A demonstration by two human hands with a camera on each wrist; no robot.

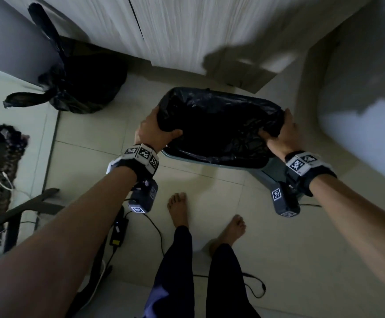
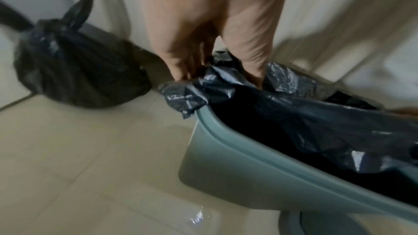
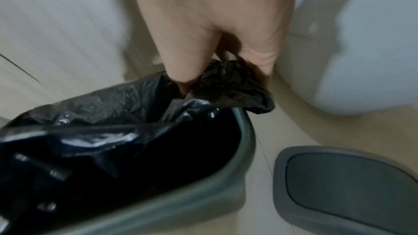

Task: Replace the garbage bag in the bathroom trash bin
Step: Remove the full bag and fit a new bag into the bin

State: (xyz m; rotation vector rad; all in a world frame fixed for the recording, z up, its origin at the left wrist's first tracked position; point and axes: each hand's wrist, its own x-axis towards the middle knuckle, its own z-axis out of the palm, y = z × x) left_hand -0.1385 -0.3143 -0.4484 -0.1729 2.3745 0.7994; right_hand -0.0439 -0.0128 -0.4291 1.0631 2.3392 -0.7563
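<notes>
A grey-green oblong trash bin (image 1: 212,165) (image 2: 226,167) (image 3: 237,176) stands on the tiled floor in front of my feet. A fresh black garbage bag (image 1: 219,125) (image 2: 316,119) (image 3: 113,113) lies in its mouth, stretched over the far rim while the near rim shows bare. My left hand (image 1: 157,130) (image 2: 217,71) grips the bag's bunched edge at the bin's left end. My right hand (image 1: 278,131) (image 3: 221,76) grips the bunched edge at the right end. A full black bag (image 1: 81,86) (image 2: 72,71), tied at the top, sits on the floor to the left.
The bin's grey lid (image 3: 348,188) (image 1: 278,177) lies on the floor right of the bin. A white toilet (image 1: 361,106) (image 3: 353,51) stands at the right, a pale cabinet (image 1: 175,26) behind. Cables and a power adapter (image 1: 118,230) trail by my feet.
</notes>
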